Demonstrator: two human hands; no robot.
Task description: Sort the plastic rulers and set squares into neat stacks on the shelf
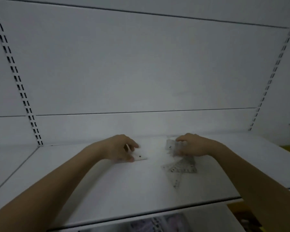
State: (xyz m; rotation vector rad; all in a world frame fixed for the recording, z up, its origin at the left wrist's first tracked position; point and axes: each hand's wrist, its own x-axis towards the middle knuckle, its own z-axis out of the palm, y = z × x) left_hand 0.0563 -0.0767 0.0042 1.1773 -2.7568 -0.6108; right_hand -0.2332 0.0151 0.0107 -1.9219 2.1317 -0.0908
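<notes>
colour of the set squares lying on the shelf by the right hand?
Clear plastic with dark printed scale marks: set squares, on the white shelf. Head view, somewhat blurred.

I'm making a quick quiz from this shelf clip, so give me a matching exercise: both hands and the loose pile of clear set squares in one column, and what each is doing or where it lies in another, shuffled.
Column one:
1. left hand
2. right hand
3. loose pile of set squares

Column two:
A. lies fanned on the white shelf, in front of one hand
B. grips a bunch of clear plastic pieces
C. pinches a flat pale piece lying on the shelf

Pairs: 1-C, 2-B, 3-A
</notes>
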